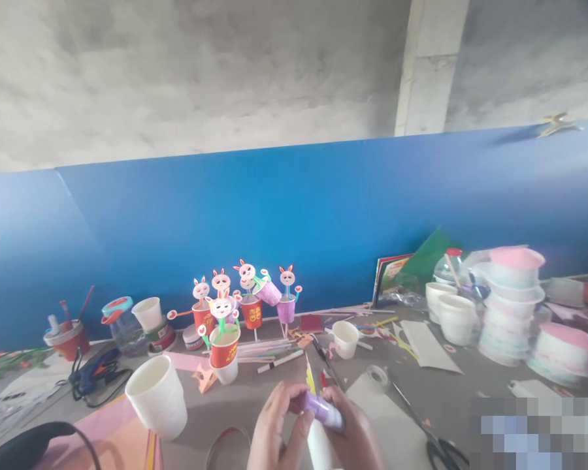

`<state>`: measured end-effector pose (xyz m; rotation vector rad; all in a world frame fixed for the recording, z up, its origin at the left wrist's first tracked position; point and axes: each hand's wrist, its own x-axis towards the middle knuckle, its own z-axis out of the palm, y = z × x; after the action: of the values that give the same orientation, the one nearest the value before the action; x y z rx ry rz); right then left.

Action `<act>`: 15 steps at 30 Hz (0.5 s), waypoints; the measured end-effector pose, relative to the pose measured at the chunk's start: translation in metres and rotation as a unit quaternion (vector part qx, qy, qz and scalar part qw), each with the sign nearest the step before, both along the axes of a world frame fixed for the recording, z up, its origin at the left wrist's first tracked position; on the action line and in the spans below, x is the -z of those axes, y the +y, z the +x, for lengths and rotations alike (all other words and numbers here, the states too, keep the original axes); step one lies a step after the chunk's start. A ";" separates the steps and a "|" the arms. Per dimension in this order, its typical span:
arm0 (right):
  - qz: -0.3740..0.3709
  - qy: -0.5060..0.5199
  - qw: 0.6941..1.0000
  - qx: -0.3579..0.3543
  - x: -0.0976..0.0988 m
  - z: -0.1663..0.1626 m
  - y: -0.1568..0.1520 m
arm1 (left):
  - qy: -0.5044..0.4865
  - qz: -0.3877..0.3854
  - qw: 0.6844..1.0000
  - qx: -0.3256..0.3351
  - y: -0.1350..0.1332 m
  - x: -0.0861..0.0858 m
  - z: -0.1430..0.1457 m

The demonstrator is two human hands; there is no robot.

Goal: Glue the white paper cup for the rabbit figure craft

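Both my hands meet at the bottom middle of the view. My left hand (273, 427) and my right hand (351, 431) together grip a purple glue stick (321, 410), with a white cup (318, 444) partly hidden beneath it. A small yellow paper piece (310, 380) sticks up behind the fingers. Just beyond stand several red and purple cups topped with paper bunny faces (245, 294).
A stack of white cups (157, 395) lies tilted at left, a blue glue gun (93, 373) beyond it. Scissors (438, 447) and a tape roll (378, 376) lie at right. Stacked pink-lidded bowls (512, 300) stand far right. A blue board (323, 215) backs the table.
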<state>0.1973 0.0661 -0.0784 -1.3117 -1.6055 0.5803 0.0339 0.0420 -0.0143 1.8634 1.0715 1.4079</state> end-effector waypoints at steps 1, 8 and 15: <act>0.001 -0.009 1.000 0.003 0.000 0.000 0.000 | 0.021 0.023 1.000 0.000 0.000 -0.001 0.000; 0.013 -0.055 0.998 0.028 0.006 0.003 -0.001 | 0.172 0.100 0.980 0.001 0.004 -0.001 -0.011; 0.030 -0.067 0.997 0.017 0.014 0.004 -0.002 | 0.173 0.123 0.977 -0.009 0.007 0.013 -0.013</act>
<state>0.2011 0.0646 -0.0921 -1.3532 -1.6929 0.4279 0.0208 0.0492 -0.0269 2.3475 1.1177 1.3028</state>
